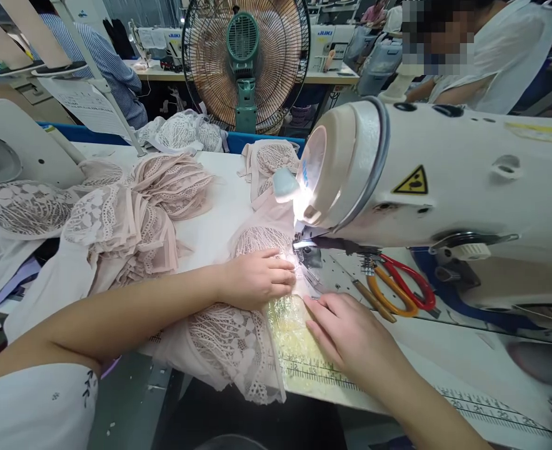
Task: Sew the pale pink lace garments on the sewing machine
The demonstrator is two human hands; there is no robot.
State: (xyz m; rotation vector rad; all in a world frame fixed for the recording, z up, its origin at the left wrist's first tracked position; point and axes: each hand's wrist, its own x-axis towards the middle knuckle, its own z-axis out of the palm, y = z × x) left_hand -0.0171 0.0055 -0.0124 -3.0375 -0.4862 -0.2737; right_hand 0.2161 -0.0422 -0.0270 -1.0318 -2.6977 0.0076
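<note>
My left hand point(257, 278) lies flat on a pale pink lace bra piece point(231, 340), fingers stretched toward the sewing machine's lit needle area. The piece runs up past the presser foot point(299, 245) and hangs over the table's front edge. My right hand point(346, 334) rests just right of the fabric, below the foot, on a yellow taped patch point(292, 337) with a printed ruler. Its thumb and index finger are drawn together near the cloth's edge; whatever they hold is too small to make out. The white sewing machine point(463, 181) reaches in from the right.
Red-handled scissors point(411, 281), orange-handled scissors point(391, 294) and a wooden-handled tool point(374, 300) lie beside the needle area. Lace pieces point(139, 212) are heaped at left. Behind the table stand a large fan point(246, 62) and co-workers, one in a striped shirt point(97, 69).
</note>
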